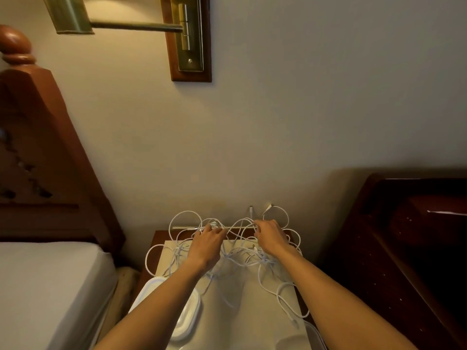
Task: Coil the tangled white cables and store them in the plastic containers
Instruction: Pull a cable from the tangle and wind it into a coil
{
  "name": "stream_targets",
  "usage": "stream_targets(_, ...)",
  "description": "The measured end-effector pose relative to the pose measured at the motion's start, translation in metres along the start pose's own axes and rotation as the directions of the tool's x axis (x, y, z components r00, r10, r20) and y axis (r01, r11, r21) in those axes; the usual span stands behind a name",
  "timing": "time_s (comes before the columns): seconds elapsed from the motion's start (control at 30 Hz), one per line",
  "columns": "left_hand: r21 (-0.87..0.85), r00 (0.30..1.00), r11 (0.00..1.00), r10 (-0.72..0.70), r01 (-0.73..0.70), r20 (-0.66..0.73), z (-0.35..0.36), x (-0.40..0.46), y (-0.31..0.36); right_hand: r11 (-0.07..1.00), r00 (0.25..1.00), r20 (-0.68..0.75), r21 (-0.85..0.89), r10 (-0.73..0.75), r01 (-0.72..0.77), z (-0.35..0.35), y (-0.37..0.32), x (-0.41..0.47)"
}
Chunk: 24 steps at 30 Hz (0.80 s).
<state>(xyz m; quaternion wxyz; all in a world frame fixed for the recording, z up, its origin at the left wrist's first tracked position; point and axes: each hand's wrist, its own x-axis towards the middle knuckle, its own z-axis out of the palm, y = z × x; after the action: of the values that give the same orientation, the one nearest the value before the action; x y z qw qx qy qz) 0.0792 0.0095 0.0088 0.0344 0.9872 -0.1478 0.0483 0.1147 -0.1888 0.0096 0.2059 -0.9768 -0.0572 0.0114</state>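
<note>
We have both hands in the tangled white cables (242,251) on the surface (235,306). Our left grip (208,239) and right grip (270,236) each pinch strands at the far edge. Plastic containers (185,314) lie nearer, under our left forearm.

Brass wall lamp (187,36) above; wooden headboard (38,147) and mattress (50,286) left.

left grip (206,239): fingertips buried in white cables (237,251); hold not resolvable
right grip (269,236): fingertips likewise hidden among strands
plastic containers (188,319): partly covered by left forearm; contents unreadable
desk (235,299): near edge cut by bottom of frame
cable plugs: too small to identify
</note>
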Motion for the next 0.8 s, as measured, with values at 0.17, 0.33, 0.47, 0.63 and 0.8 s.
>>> stream_targets(0.17,-0.095,0.999,0.995,-0.006,0.002,-0.042,0.008,0.001,-0.011,1.000,0.999,-0.041,0.006,0.004,-0.004,-0.001,0.004,0.006)
stream_targets(0.33,-0.153,0.993,0.988,-0.005,-0.013,-0.118,-0.002,-0.002,-0.012,0.998,1.000,0.013,-0.054,-0.011,0.012,0.003,0.011,0.008)
stream_targets(0.47,-0.203,0.943,0.979,-0.076,0.009,-0.324,-0.026,0.003,-0.018,1.000,0.999,-0.054,0.022,-0.001,0.002,-0.005,0.010,0.005)
stream_targets(0.63,-0.233,0.839,0.967,-0.039,-0.106,-0.543,-0.083,0.006,-0.017,0.957,1.000,-0.016,0.289,-0.027,0.030,-0.026,-0.008,0.001)
stream_targets(0.8,-0.313,0.760,0.923,-0.035,-0.224,-0.649,-0.126,0.005,-0.015,0.937,0.995,0.030,0.341,-0.097,0.081,-0.036,-0.023,0.006)
